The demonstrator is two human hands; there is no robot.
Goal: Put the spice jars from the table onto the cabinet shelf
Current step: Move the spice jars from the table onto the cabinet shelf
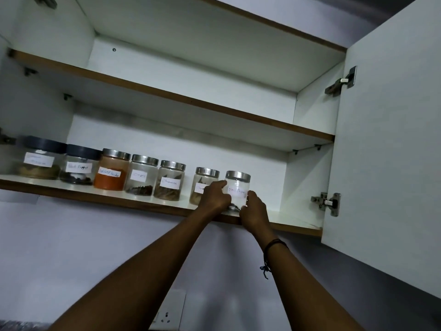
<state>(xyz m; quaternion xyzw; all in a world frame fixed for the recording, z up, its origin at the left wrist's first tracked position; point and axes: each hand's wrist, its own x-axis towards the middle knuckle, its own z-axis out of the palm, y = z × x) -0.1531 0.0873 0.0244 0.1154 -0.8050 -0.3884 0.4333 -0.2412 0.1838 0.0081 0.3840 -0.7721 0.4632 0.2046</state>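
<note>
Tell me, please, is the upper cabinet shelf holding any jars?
No, the upper cabinet shelf shows only bare white board; all seven spice jars stand on the lower shelf.

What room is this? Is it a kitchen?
Probably a kitchen. A white wall cabinet stands open, its lower shelf lined with labelled glass spice jars, like the steel-lidded jar of orange powder. Both hands hold a steel-lidded "Black Pepper" jar.

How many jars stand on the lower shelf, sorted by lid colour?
Clear jars with dark blue-grey lids: 2
Clear jars with shiny silver metal lids: 5
Total: 7
</note>
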